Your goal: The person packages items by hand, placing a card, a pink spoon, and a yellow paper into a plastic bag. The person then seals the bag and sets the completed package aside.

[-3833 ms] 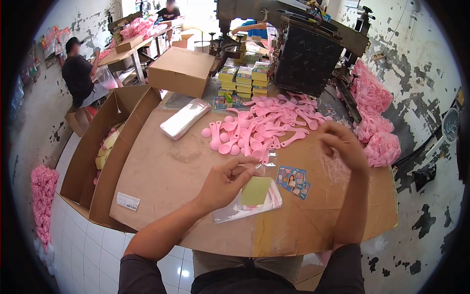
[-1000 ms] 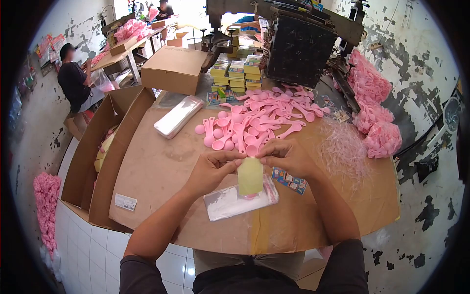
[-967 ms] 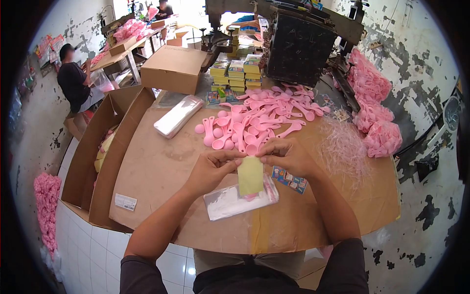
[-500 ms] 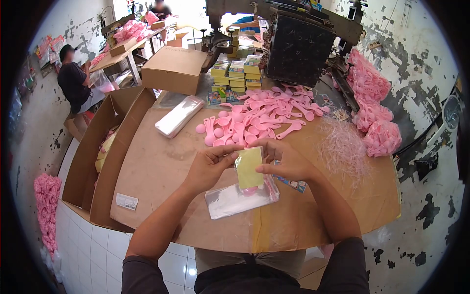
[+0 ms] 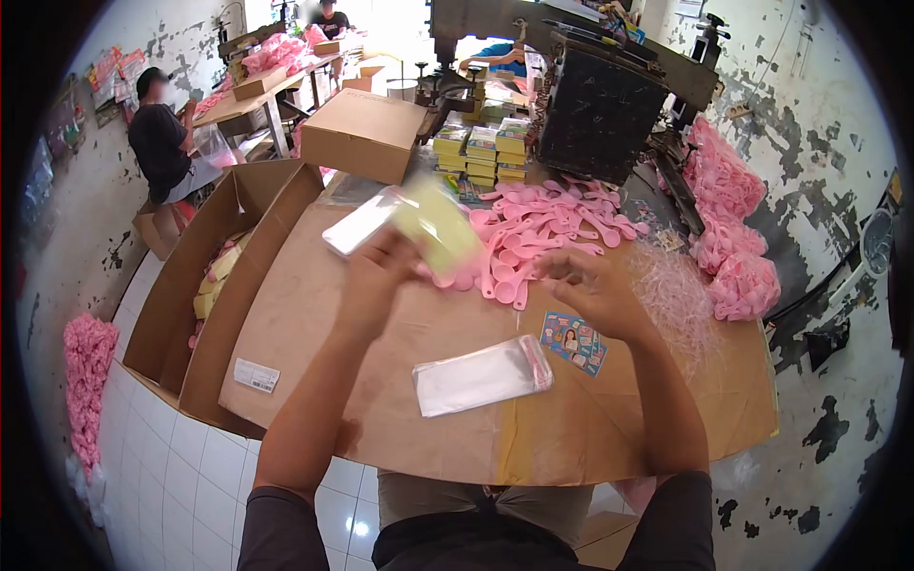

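Note:
My left hand [image 5: 378,276] is closed on a yellow card in a clear bag [image 5: 438,228], blurred by motion and raised above the table's middle. Over the right side of the pink spoon heap [image 5: 547,224], my right hand [image 5: 595,290] has its fingers apart, with nothing visible between them. A stack of clear plastic bags [image 5: 481,379] lies on the cardboard-covered table near its front. Beside it, below my right hand, is a blue printed card [image 5: 573,343]. Another pile of clear bags [image 5: 360,221] lies behind my left hand.
A long open carton [image 5: 214,357] with yellow packets stands at the left. Behind are a closed box [image 5: 364,133], stacked cards [image 5: 481,147] and a black machine [image 5: 600,105]. Clear shreds [image 5: 671,305] and pink bundles [image 5: 733,238] are at right. Other people work farther back.
My left hand has carried the bagged yellow card up and to the left. My right hand has let go of it and moved right. The view has shifted slightly.

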Action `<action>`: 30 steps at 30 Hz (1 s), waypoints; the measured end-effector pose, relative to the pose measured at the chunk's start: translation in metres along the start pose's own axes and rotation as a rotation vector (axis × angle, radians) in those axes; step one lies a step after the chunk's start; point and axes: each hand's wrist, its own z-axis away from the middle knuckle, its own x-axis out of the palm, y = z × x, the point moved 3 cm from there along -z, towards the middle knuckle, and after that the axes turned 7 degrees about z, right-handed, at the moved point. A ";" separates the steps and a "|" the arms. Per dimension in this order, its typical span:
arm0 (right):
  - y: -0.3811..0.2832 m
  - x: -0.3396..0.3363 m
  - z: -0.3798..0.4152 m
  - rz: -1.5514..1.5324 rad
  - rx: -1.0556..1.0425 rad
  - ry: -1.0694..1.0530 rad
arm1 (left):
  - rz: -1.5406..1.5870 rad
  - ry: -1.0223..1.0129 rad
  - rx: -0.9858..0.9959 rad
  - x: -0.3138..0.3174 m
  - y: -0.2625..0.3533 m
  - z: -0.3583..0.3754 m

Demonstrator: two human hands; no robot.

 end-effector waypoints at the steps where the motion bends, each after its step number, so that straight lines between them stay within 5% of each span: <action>1: 0.006 -0.005 0.004 0.090 0.018 -0.015 | 0.074 0.234 0.165 -0.018 0.007 -0.007; 3: 0.020 -0.014 0.018 0.272 0.057 -0.040 | 0.353 0.459 0.462 -0.049 0.027 -0.020; 7: 0.049 -0.017 0.048 0.528 0.000 -0.027 | 0.232 0.397 0.188 -0.045 0.000 -0.020; 9: 0.056 -0.018 0.057 0.497 0.093 -0.110 | -0.172 0.203 0.118 -0.015 -0.025 -0.009; 12: 0.067 -0.019 0.060 0.521 0.066 -0.178 | -0.808 -0.377 -0.093 0.038 -0.038 0.021; 16: 0.085 -0.017 0.062 0.298 0.221 -0.131 | -0.944 -0.545 0.155 0.063 -0.058 0.048; 18: 0.085 -0.014 0.059 0.229 0.343 -0.107 | -0.888 -0.516 0.118 0.062 -0.066 0.049; 24: 0.081 -0.006 0.061 0.143 0.161 0.186 | -0.690 -0.386 -0.152 0.059 -0.065 0.042; 27: 0.070 0.013 0.060 -0.592 0.322 0.099 | -0.690 -0.372 -0.153 0.059 -0.065 0.042; 30: 0.057 0.031 0.064 -0.545 0.239 -0.002 | -0.752 -0.409 -0.112 0.061 -0.060 0.041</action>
